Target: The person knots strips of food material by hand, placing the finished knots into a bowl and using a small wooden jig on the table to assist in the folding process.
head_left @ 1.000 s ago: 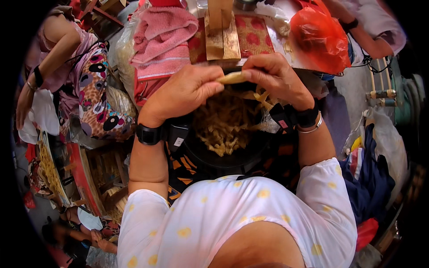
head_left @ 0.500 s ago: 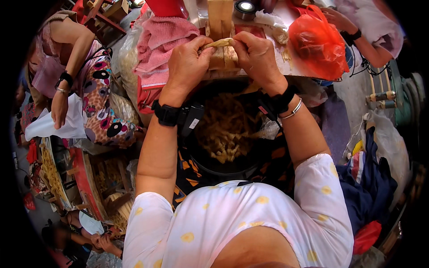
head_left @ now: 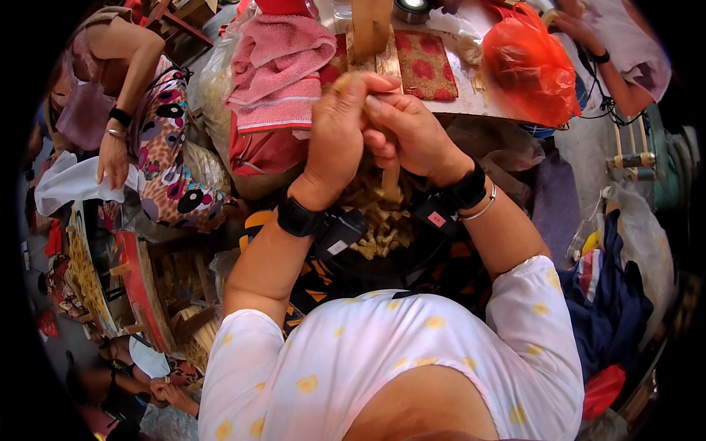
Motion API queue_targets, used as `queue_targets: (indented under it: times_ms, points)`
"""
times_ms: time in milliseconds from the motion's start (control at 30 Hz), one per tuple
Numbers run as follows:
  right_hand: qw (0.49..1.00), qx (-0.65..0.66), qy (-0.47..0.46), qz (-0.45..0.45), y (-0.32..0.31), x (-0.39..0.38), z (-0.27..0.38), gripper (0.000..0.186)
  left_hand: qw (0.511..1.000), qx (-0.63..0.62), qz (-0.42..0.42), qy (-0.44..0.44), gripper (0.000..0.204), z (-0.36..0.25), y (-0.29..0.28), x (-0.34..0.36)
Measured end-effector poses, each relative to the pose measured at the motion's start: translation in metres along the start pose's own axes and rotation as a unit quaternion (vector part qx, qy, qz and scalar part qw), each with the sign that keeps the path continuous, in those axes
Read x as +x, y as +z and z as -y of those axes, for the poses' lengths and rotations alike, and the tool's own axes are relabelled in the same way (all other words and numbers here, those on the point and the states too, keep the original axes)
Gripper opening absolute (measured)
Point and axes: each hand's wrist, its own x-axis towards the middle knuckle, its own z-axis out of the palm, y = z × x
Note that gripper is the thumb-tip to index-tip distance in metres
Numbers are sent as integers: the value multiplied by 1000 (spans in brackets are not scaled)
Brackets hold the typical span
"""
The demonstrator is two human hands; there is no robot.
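Watching remotely, I saw yellow strips [head_left: 381, 237] loose in the dark basin [head_left: 386, 269]. Above, the right hand [head_left: 419, 140] gripped a pale strip [head_left: 391, 182] hanging toward them; a slack pinch might have dropped it. I couldn't tell whether the curled left hand [head_left: 338, 132] held it too. Beyond, a wooden post [head_left: 370, 31] obstructed reach between pink towel [head_left: 279, 59] and red bag [head_left: 529, 70].

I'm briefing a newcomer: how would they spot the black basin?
Start at the white table across the top. Below its near edge, beneath the left hand and right hand, sits the black basin. Its heap of yellowish strips sets it apart from the nearby black-and-orange cloth.
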Motion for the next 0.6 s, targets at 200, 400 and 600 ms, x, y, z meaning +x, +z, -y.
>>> queue_targets:
  times_ms: [200,400,600]
  points:
    - [945,-309,-76,-80,19,-4,-8,18,917,-342,-116,172,34,-14,-42,13]
    - [992,94,54,71,14,-16,6,17,807,245,-231,485,34,-2,-38,7]
    - [797,-477,-347,-128,13,-16,-7,25,855,275,-68,434,33,6,3,-4]
